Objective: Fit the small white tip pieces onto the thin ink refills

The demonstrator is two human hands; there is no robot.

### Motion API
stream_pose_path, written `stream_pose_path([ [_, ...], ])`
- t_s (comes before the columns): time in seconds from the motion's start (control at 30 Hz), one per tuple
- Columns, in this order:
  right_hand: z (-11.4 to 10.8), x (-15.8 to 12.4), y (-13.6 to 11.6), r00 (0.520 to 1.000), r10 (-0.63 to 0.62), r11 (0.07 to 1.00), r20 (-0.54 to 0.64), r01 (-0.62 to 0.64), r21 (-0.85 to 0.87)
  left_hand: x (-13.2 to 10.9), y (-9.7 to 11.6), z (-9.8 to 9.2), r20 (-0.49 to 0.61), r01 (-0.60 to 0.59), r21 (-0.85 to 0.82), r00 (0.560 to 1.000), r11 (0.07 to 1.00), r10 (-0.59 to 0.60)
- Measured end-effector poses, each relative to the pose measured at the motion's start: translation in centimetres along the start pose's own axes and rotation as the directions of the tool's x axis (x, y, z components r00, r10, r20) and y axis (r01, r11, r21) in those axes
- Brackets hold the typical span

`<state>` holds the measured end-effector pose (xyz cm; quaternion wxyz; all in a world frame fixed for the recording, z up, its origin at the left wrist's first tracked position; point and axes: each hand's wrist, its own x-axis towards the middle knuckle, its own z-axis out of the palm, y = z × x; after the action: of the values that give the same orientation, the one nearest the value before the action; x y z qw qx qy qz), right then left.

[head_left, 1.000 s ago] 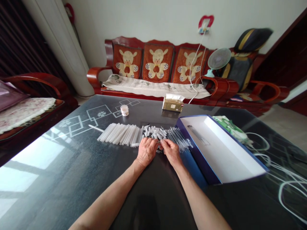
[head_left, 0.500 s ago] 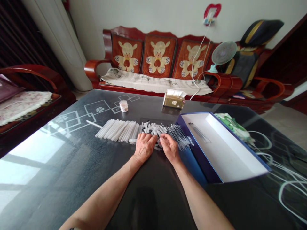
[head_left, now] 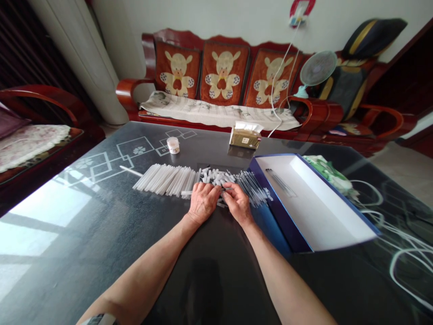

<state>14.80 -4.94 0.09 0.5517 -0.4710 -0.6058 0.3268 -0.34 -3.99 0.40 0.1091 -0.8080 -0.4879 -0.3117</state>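
Our left hand (head_left: 203,203) and right hand (head_left: 238,204) sit together on the loose caps (head_left: 216,177); tubes (head_left: 165,179) lie rowed leftward, rods (head_left: 250,187) rightward.

On the table (head_left: 84,253), tubes (head_left: 165,179) lie in a row, with an open box (head_left: 280,212) to their right and a tissue box (head_left: 244,136) and jar (head_left: 173,145) behind them.

From here I can make out a loose, jumbled pile of short white plastic pieces (head_left: 214,177), some with dark ends. My left hand (head_left: 203,203) and right hand (head_left: 237,204) sit at its near edge, touching it. Left of the pile, white tubes (head_left: 165,179) lie side by side in a slanted row. Right of it, thin clear rods (head_left: 251,189) fan out, closely packed.
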Motion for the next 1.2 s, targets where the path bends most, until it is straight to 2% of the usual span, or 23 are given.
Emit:
stream_pose_path([
  [0.13, 0.05, 0.02, 0.00, 0.991, -0.077, 0.984, -0.114, 0.057, -0.171, 0.07, 0.07, 0.02, 0.021, 0.001, -0.009, 1.000, 1.000, -0.001],
  [0.23, 0.08, 0.18, 0.32, 0.980, -0.160, 0.959, -0.115, 0.127, -0.253, 0.10, 0.07, 0.02, 0.024, -0.004, -0.006, 1.000, 1.000, 0.004],
  [0.43, -0.01, 0.03, 0.62, 0.985, -0.168, 0.972, -0.038, 0.159, -0.171, 0.07, -0.06, 0.14, 0.016, 0.002, -0.012, 1.000, 1.000, -0.002],
  [0.53, 0.00, -0.18, 0.24, 0.991, -0.129, 0.983, -0.044, 0.122, -0.135, 0.05, -0.06, 0.19, 0.000, -0.002, -0.007, 1.000, 1.000, 0.002],
  [0.6, 0.03, -0.18, 0.08, 0.989, -0.121, 0.981, -0.086, 0.106, -0.163, 0.05, -0.04, 0.19, -0.011, -0.008, -0.007, 1.000, 1.000, 0.008],
  [0.7, 0.08, 0.08, 0.23, 0.973, -0.194, 0.954, -0.124, 0.158, -0.254, 0.04, -0.01, 0.16, -0.009, -0.009, -0.015, 1.000, 1.000, 0.009],
  [0.83, 0.08, 0.33, 0.72, 0.972, -0.219, 0.943, -0.086, 0.188, -0.274, 0.05, -0.04, 0.12, 0.025, 0.003, -0.017, 1.000, 1.000, -0.003],
  [1.0, 0.10, -0.07, 0.37, 0.981, -0.189, 0.966, -0.033, 0.180, -0.186, 0.05, -0.08, 0.09, 0.027, 0.007, -0.004, 1.000, 1.000, -0.007],
  [1.1, 0.13, -0.21, -0.01, 0.989, -0.130, 0.977, -0.073, 0.115, -0.177, 0.06, -0.05, 0.09, 0.009, 0.000, -0.019, 1.000, 1.000, 0.000],
  [1.2, 0.14, 0.00, 0.02, 0.974, -0.179, 0.957, -0.137, 0.140, -0.252, 0.06, -0.01, 0.08, 0.007, -0.005, -0.015, 1.000, 1.000, 0.005],
])
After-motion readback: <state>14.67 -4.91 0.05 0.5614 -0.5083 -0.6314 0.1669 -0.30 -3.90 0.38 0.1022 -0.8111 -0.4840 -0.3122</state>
